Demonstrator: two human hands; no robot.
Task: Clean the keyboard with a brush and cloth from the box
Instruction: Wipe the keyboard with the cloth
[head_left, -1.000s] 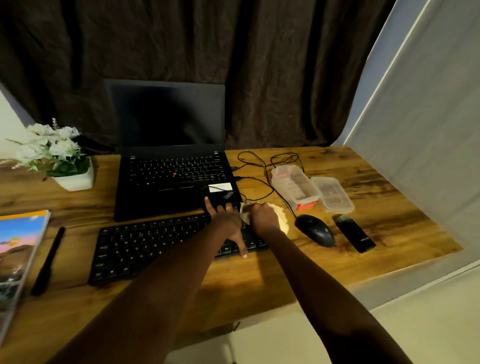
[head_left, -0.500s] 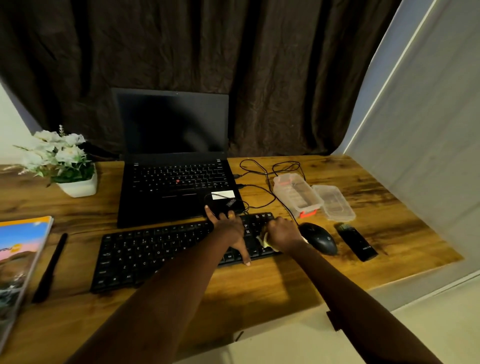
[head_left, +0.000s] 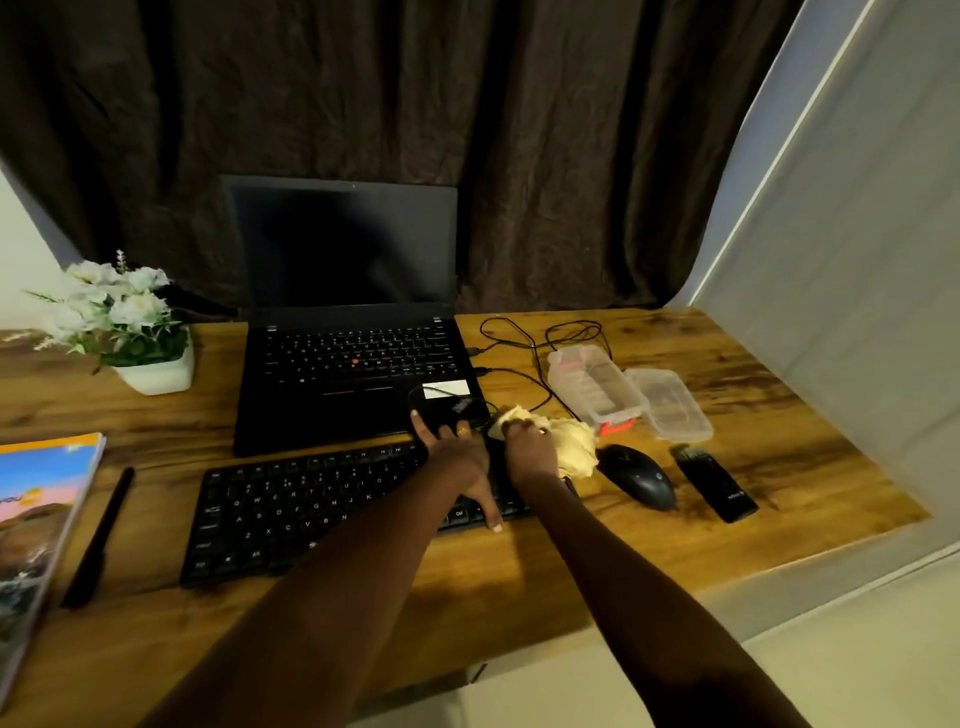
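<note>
A black keyboard (head_left: 291, 512) lies on the wooden desk (head_left: 597, 545) in front of a laptop. My left hand (head_left: 457, 460) rests flat on its right part, fingers spread, thumb reaching to the near edge. My right hand (head_left: 530, 449) grips a crumpled pale yellow cloth (head_left: 574, 447) at the keyboard's far right end. The clear plastic box (head_left: 592, 384) stands open behind the cloth, its lid (head_left: 670, 402) beside it. A black brush (head_left: 714, 483) lies on the desk right of the mouse.
An open black laptop (head_left: 348, 364) stands behind the keyboard. A black mouse (head_left: 636, 475) sits just right of the cloth, cables (head_left: 535, 338) looping behind. A potted white flower (head_left: 130, 332), a book (head_left: 36, 525) and a pen (head_left: 98, 538) are at the left.
My right hand with the cloth moved back up to the keyboard's far right corner after dipping toward the near edge. My left hand stayed pressed on the keyboard.
</note>
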